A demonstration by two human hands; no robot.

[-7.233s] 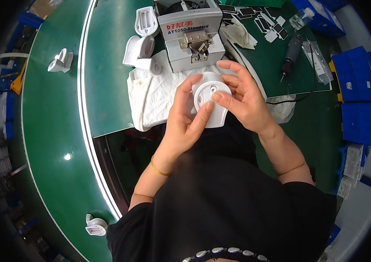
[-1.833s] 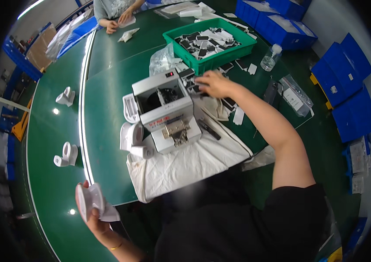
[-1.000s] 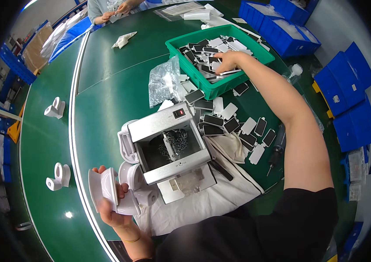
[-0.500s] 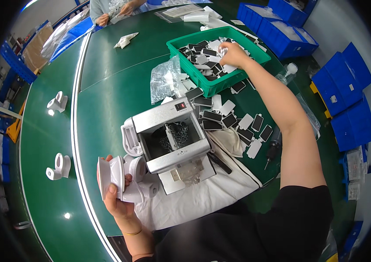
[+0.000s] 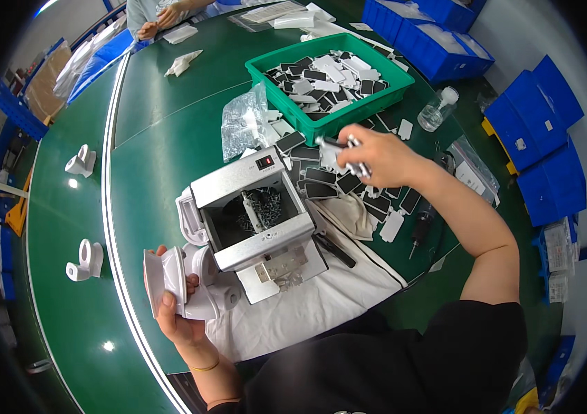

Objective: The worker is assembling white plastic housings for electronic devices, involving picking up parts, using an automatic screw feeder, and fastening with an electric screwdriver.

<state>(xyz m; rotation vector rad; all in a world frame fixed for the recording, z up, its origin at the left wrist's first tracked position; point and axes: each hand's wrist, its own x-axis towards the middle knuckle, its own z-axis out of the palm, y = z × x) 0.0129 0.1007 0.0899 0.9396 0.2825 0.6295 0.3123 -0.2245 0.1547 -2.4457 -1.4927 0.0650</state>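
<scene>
My left hand (image 5: 179,328) is wrapped round a glossy white curved plastic housing (image 5: 172,276), left of a silver screw feeder (image 5: 245,241). Dark small screws (image 5: 266,201) fill part of the feeder's open hopper. My right hand (image 5: 387,160) hovers over the loose parts by the near side of a green bin (image 5: 324,125). Its fingers are closed on a small black-and-white plate (image 5: 331,146) and something shiny and silvery that I cannot make out. Behind the left hand's housing, more white housings (image 5: 224,298) stand against the feeder.
Black and white plates (image 5: 321,190) lie scattered right of the feeder, near an electric screwdriver (image 5: 423,224). A clear bottle (image 5: 437,110) stands beyond. White housings (image 5: 86,261) stand on the left table strip. Another person's hands (image 5: 169,14) are at the far edge.
My right hand has come out of the green bin toward me, bringing a small plate. My left hand still holds the housing. The whole view has shifted slightly.
</scene>
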